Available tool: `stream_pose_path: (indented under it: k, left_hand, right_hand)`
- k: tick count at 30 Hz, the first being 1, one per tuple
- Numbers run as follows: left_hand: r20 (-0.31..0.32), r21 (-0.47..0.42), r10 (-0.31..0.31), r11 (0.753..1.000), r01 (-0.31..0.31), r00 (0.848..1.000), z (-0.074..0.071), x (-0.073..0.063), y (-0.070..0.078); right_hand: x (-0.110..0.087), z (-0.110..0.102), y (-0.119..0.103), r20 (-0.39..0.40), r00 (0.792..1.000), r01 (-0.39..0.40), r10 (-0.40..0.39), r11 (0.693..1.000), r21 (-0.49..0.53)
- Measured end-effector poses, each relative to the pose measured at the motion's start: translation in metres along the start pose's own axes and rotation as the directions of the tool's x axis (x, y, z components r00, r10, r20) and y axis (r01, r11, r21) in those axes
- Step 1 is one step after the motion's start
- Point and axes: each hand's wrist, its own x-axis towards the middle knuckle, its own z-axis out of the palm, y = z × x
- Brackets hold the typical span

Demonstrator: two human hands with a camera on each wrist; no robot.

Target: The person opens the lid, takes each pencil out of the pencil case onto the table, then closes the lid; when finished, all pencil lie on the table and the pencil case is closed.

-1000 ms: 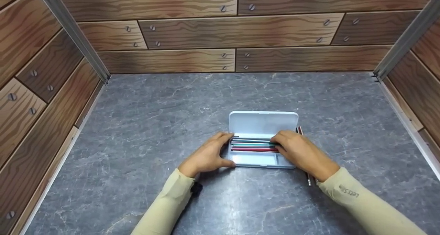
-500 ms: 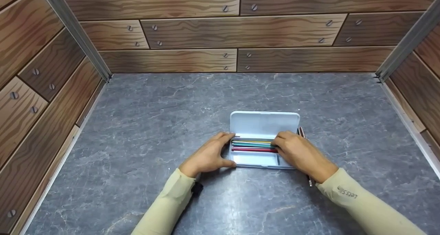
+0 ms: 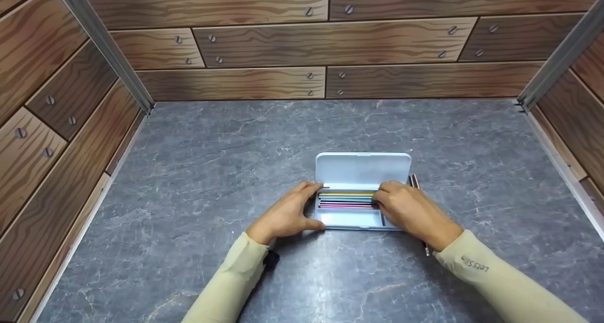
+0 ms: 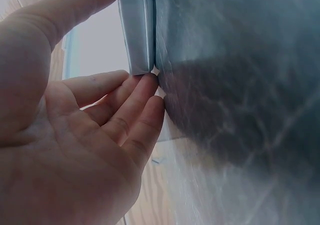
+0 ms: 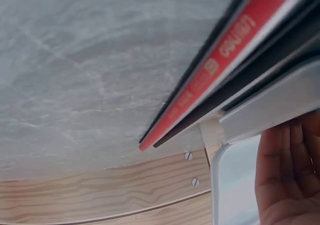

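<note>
A pale plastic pencil case (image 3: 363, 167) lies with its lid raised at the back. Several thin coloured pencils (image 3: 347, 200) lie side by side in its rear compartment, with yellow, teal, black and pink showing. My left hand (image 3: 285, 214) grips the case's left end, thumb at the front corner and index finger at the rear corner. In the left wrist view, the other fingertips meet the end of the case (image 4: 137, 40). The right hand (image 3: 406, 207) reaches into the case, its bent fingers and thumb pinching at the pencils' right ends; the fingertips are hidden.
Outside the case on the right lie a red pencil (image 5: 210, 70) and dark pencils beside it, partly under my right hand. The marbled grey tabletop (image 3: 236, 148) is bounded by wood-patterned walls (image 3: 264, 84) at the back and sides.
The pencils in the case have shifted and turned under my right fingers, so yellow and pink now show. The left hand keeps its place on the case.
</note>
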Motion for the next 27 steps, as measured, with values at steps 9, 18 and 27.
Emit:
stream_pose_path:
  k: [9, 18, 27]
  left_hand:
    - [0.005, 0.001, 0.000, 1.000, 0.000, 1.000, 0.001, 0.000, -0.001]
    - [0.004, 0.002, 0.005, 1.000, -0.005, 1.000, 0.000, 0.000, 0.001]
    - [0.005, 0.002, 0.000, 1.000, 0.000, 1.000, 0.000, 0.000, 0.001]
  right_hand:
    - [-0.004, -0.005, 0.001, -0.079, 0.997, -0.010, 0.018, 0.996, 0.092]
    - [-0.005, -0.021, -0.003, -0.116, 0.981, -0.124, 0.153, 0.966, 0.226]
    - [-0.020, -0.036, 0.008, -0.179, 0.913, -0.277, 0.367, 0.878, 0.391]
